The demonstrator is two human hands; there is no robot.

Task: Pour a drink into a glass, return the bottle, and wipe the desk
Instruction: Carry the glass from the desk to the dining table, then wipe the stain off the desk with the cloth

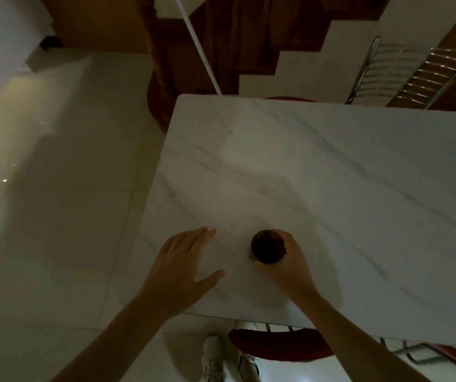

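**Glass of dark drink held on a marble-patterned surface**

A white, rectangular surface [331, 188] with thin grey marble veins fills the right and centre of the head view, its near-left corner toward the person. Light reflects softly off its polished top, and faint shadows of the arms fall across it near the front edge.

The clear round glass filled with a dark brown drink [268, 246] stands upright on the surface, close to the front edge. The right hand [290, 264] wraps it from the right and near side, its grip closed around the glass wall. The left hand [185, 260] lies flat on the surface just left of the glass, apart from it, fingers stretched and thumb spread wide, holding nothing.

Below the front edge shows the red rounded seat of a chair [276, 346], tucked partly under the surface, and beside it a pair of white sneakers [229, 359] on the pale glossy tiled floor [56, 216]. The floor carries bright reflected spots at the far left. Beyond the far edge stand a dark wooden staircase [248, 42] with stepped treads, a white slanted pole [199, 48] in front of it, and a chrome chair back with horizontal metal bars [414, 73] at the upper right. The room is dimly lit.
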